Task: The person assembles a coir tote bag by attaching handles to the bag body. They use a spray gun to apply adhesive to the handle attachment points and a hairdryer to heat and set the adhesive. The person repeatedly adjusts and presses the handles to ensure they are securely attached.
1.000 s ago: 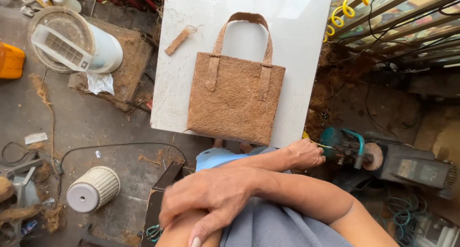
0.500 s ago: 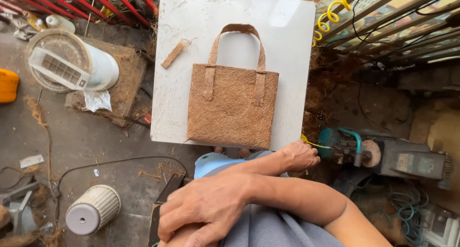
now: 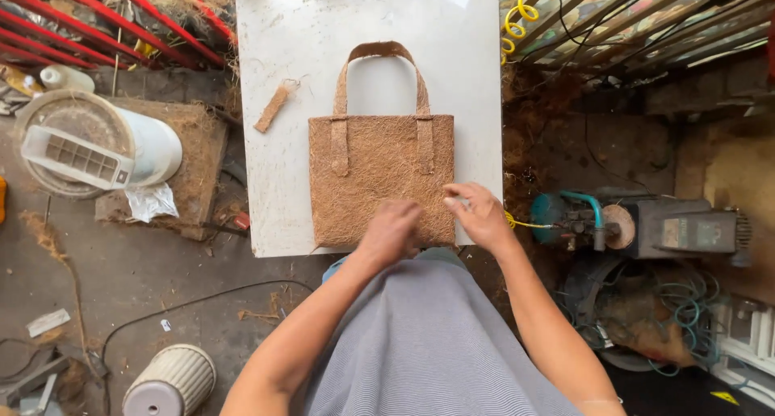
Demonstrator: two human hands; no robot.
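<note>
Our left hand (image 3: 393,230) and right hand (image 3: 478,214) rest loosely unclenched on the bag's (image 3: 379,174) near edge, its handle pointing far across the bench (image 3: 274,182).

A white square table top (image 3: 291,77) stands in the middle of a messy workshop. The floor (image 3: 121,279) is grey and dirty, with bits of brown fluff on it. On the left lie red metal bars (image 3: 97,36), a white bucket (image 3: 153,145) on its side on a brown mat (image 3: 198,153), and a ribbed white tub (image 3: 165,380) lower down. A black cable (image 3: 194,303) runs over the floor. On the right sits a small machine (image 3: 646,226) with a curly yellow hose (image 3: 525,16) above it
</note>
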